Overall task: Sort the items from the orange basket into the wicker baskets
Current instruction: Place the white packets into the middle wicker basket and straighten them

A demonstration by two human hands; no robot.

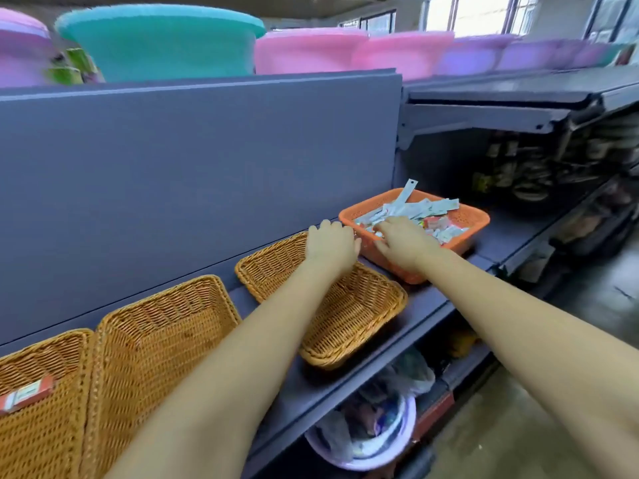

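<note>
An orange plastic basket (pixel 465 221) sits on the grey shelf at the right, filled with several small white and red packets (pixel 432 210). Three wicker baskets stand in a row to its left: the nearest (pixel 363 305) under my left forearm, a middle one (pixel 155 333), and a left one (pixel 41 420) holding a red and white packet (pixel 26 395). My left hand (pixel 332 245) is at the orange basket's near-left rim, fingers curled; whether it grips the rim is unclear. My right hand (pixel 403 242) reaches into the orange basket, its fingertips on the packets.
A tall grey back panel (pixel 193 160) rises behind the baskets. Teal and pink plastic tubs (pixel 159 39) line the top shelf. Below the shelf edge sits a pale bowl with bagged goods (pixel 373 430). Dark shelving with goods runs on to the right.
</note>
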